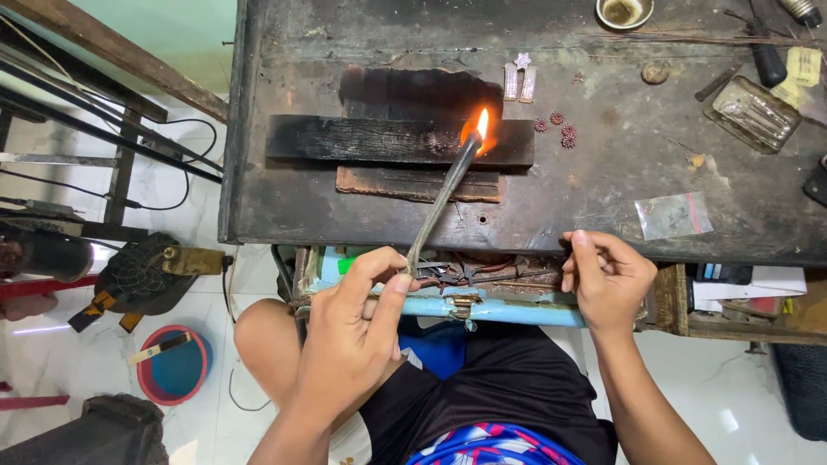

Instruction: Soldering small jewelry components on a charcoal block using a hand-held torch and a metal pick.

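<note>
Left hand [357, 323] pinches the torch [444, 198], its flame [481, 127] on the charred block [396, 140] far on the bench [620, 164], and should hold it steady on the work, while right hand [607, 280], curled, fingers a wire [508, 277].

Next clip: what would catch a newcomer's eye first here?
The flame at mid-bench, burning at the tip of a thin torch that the left hand holds over a charred block. Next, the right hand at the bench's near edge, fingers curled, and the small red rosettes just right of the block.
</note>
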